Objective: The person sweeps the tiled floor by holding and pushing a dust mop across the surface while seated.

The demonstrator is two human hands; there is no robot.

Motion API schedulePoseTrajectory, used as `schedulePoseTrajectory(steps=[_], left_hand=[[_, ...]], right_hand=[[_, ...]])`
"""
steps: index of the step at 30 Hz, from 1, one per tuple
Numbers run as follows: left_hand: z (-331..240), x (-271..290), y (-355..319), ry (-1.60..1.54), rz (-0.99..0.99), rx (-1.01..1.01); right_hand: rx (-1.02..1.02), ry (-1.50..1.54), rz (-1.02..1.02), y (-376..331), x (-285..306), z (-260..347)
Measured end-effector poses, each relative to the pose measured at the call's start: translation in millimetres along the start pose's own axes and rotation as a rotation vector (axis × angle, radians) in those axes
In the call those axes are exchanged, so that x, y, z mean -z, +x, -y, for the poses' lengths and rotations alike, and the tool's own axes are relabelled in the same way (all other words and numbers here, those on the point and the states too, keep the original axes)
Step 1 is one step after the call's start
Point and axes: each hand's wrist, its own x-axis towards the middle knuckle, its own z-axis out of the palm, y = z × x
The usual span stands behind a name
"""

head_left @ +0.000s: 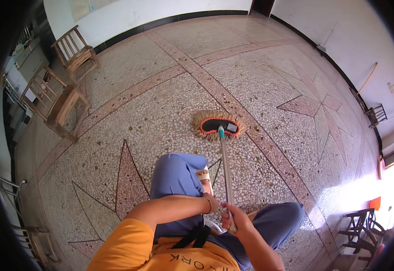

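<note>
My right hand [236,220] is closed round the silver pole of a mop [226,171], low in front of my body. The pole runs away from me to a teal joint and a wide mop head [220,125] lying on the floor. That head has a shaggy tan fringe and a black middle with a red-orange rim. My left hand [212,203], with a thin bracelet at the wrist, rests by my raised left knee, close to the pole. Its fingers are bent out of sight, so their grip does not show.
Speckled stone floor [152,108] with pink bands and star patterns spreads all round. Two wooden chairs [61,104] stand at the left. Dark chairs [362,230] are at the lower right, near a bright doorway. A small chair [376,115] stands by the right wall.
</note>
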Motion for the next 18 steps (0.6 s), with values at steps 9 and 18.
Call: schedulePoseTrajectory(steps=[9, 18], left_hand=[[-16.0, 18.8, -7.7, 0.059, 0.001, -0.031], [0.5, -25.8, 16.2, -0.007, -0.052, 0.068]], right_hand=[[-0.006, 0.272, 0.089, -77.4, 14.1, -57.1], [0.204, 0.151, 0.033, 52.4, -8.3, 52.7]])
